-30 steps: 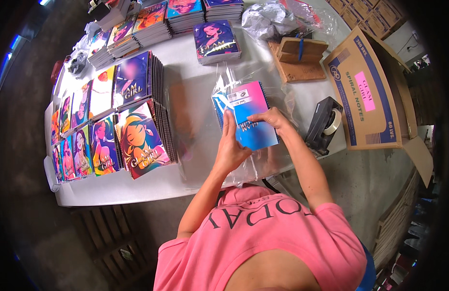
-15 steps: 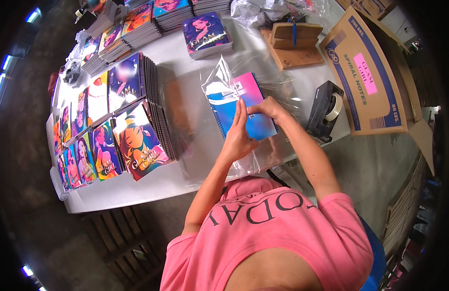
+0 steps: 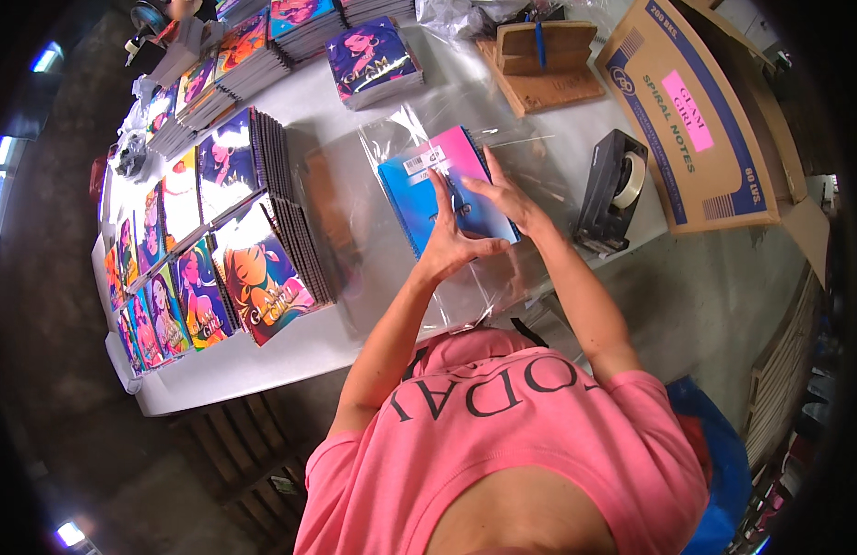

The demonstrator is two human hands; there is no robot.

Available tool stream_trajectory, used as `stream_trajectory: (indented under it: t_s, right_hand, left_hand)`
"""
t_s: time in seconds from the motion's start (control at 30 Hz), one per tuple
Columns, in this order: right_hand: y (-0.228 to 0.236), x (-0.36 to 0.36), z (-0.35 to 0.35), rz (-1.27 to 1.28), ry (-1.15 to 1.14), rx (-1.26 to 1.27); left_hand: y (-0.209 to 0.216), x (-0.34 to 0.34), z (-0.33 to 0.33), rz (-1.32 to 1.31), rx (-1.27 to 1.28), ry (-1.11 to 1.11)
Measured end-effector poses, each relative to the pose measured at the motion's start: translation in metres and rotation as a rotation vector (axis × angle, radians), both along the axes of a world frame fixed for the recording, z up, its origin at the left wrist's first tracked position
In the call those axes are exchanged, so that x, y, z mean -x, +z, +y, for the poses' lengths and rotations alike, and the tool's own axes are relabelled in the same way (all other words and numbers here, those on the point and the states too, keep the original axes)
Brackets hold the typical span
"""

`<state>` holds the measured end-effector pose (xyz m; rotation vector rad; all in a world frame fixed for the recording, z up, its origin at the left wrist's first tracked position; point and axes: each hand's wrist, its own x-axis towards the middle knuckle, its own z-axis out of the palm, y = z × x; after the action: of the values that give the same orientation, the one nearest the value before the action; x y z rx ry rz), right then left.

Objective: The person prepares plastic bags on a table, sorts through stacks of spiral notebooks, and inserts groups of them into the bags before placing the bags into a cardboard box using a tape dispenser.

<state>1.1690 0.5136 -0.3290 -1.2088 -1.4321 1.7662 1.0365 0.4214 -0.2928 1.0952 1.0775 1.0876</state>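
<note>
A stack of spiral notebooks with a blue-and-pink cover [image 3: 405, 199] lies on clear plastic film [image 3: 373, 305] in front of me. Near its top edge sits a white barcode label [image 3: 425, 160]. My left hand [image 3: 450, 242] rests over the cover with its fingers stretched toward the label and its thumb held out to the side. Along the right edge of the cover is my right hand [image 3: 513, 205], fingers apart, one of them at the edge. Neither hand grips anything.
Rows of colourful notebooks [image 3: 266, 268] stand on the left of the table. Behind lies another notebook stack [image 3: 377, 60]. To the right are a black tape dispenser [image 3: 606, 199], a wooden stand [image 3: 544, 79] with a blue pen, and a large cardboard box [image 3: 687, 120].
My fingers have spread out from their close position near the label, uncovering it. My right hand has moved up along the cover's right edge. The raised film corner has flattened somewhat.
</note>
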Motion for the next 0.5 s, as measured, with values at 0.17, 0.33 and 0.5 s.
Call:
stream_trajectory:
  t_s: [0.17,0.33,0.5]
  right_hand:
    - [0.007,0.002,-0.008,-0.323,0.213,-0.379]
    - [-0.016,-0.003,-0.007,-0.382,0.185,-0.501]
    - [0.015,0.009,-0.021,-0.613,0.215,-0.411]
  left_hand:
    - [-0.004,0.006,-0.001,-0.057,0.006,0.056]
    - [-0.024,0.033,-0.028,0.499,-0.216,0.306]
    - [-0.012,0.03,-0.035,1.05,-0.141,0.065]
